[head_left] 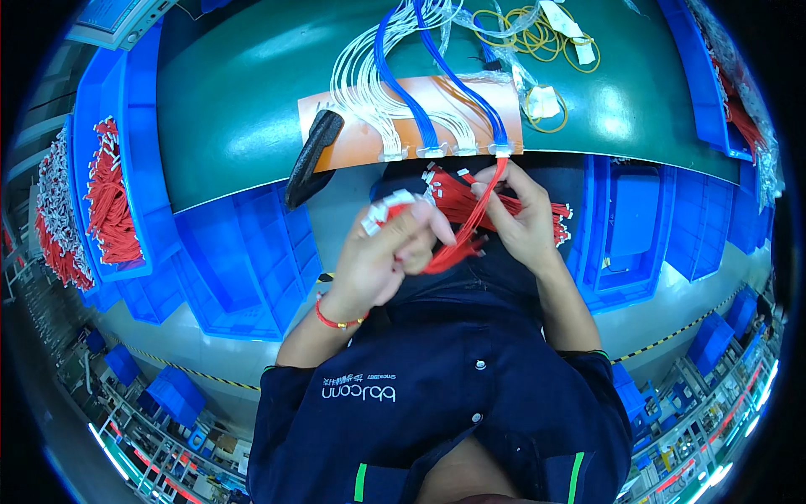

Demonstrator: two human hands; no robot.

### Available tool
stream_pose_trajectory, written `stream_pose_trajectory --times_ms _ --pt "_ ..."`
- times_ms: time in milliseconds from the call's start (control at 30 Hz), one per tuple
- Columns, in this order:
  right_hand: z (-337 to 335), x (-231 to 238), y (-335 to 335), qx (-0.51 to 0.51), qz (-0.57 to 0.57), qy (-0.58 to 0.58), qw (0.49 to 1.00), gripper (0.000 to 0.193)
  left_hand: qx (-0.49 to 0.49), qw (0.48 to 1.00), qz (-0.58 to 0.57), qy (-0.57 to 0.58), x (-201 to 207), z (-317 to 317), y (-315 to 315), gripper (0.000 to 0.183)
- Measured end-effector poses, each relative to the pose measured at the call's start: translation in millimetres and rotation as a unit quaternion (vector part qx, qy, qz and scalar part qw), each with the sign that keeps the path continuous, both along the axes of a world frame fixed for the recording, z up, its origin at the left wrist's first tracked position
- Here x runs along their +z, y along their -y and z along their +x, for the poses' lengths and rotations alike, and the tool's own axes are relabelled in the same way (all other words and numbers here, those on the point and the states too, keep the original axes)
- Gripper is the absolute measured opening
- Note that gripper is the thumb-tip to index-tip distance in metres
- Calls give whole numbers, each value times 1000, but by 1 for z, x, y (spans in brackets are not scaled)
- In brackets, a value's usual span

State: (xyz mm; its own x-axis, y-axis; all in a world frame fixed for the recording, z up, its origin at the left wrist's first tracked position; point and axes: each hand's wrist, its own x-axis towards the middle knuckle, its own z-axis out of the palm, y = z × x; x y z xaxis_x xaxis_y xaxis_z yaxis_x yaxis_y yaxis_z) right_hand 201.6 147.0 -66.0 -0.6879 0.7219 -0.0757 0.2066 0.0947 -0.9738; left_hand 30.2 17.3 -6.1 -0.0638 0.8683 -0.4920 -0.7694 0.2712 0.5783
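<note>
My left hand [390, 248], slightly blurred, is closed round a bundle of red wires [445, 258] whose white connectors [393, 204] stick out past the fingers. My right hand [527, 210] pinches red wires [495, 181] just below the table edge; they run up to the right end of an orange board [361, 97]. Along the board's front edge sit white connectors [431, 153], with white wires [348, 71] and blue wires [409, 97] leading away from them. Behind my hands, more red wires [453, 195] with white ends lie across my lap.
A black clamp-like piece [315, 155] overhangs the board's left corner. Yellow rubber bands [529, 38] and paper tags [585, 52] lie on the green table [235, 101]. Blue bins [248, 260] flank me; a left one holds red wires [111, 202]. Another blue bin [630, 218] stands right.
</note>
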Motion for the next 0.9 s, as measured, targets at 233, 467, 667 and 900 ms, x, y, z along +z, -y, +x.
stream_pose_trajectory --times_ms 233,467,667,900 --pt "-4 20 0 25 -100 -82 991 8 -39 992 19 115 -3 2 10 32" --pt "-22 43 8 91 -47 -84 991 12 48 984 26 -171 -3 13 -6 39" --pt "-2 47 -3 186 -61 24 980 25 104 983 18 -149 -5 1 -5 28" --pt "54 29 -30 53 -235 -24 970 11 148 974 -12 -172 -10 -5 -10 30"
